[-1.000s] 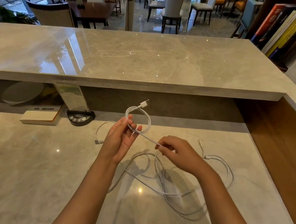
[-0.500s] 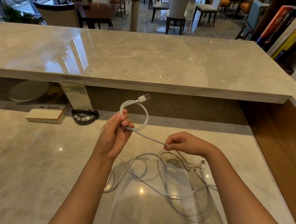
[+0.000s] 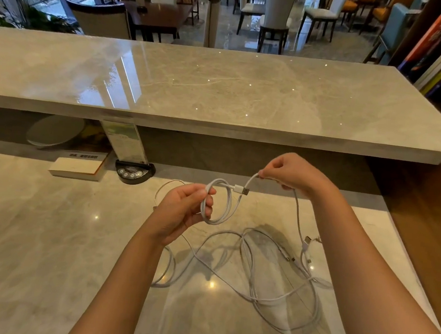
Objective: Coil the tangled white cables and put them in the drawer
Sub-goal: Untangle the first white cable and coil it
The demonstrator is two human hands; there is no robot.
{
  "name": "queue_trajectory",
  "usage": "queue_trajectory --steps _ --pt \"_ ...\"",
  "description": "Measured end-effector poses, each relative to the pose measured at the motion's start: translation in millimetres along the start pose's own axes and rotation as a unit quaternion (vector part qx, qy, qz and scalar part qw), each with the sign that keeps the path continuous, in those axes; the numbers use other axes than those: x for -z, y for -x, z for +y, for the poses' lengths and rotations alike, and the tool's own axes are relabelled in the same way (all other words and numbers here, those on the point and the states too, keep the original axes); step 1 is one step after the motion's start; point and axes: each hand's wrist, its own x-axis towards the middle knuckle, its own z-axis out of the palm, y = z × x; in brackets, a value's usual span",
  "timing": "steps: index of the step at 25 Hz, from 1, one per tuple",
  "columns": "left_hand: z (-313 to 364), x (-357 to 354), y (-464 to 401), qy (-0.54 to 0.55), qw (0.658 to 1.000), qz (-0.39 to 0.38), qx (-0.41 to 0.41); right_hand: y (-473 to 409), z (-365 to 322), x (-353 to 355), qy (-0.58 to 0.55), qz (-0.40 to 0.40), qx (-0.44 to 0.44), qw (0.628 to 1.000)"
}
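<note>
While both hands work above the middle of the surface (image 3: 45,244), things stand so:
Left hand (image 3: 182,211): grip clamped on a small coil (image 3: 219,204) of white cable, plug pointing right.
Right hand (image 3: 291,173): grip pinched on the same cable's strand, raised toward the far edge.
Loose white cables (image 3: 269,287): tangled on the surface toward its right edge, beneath the hands.
</note>
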Motion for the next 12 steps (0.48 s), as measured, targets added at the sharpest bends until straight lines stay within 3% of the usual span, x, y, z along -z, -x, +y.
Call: queue_trajectory --steps 3,6,9,12 --pt "-3 -6 -3 -0.053 0.998 0.019 0.018 9 -20 -12 -0.002 0.068 0.024 0.997" --pt "-8 -11 -7 -0.041 0.997 0.055 0.025 27 -39 -28 -0.04 0.031 0.051 0.997" --pt "-9 -14 -8 0.02 0.995 0.095 0.012 45 -42 -51 0.007 0.014 0.122 0.992" --pt "-9 -16 -9 0.059 0.992 0.107 -0.004 50 -29 -80 0.02 0.111 0.178 0.977"
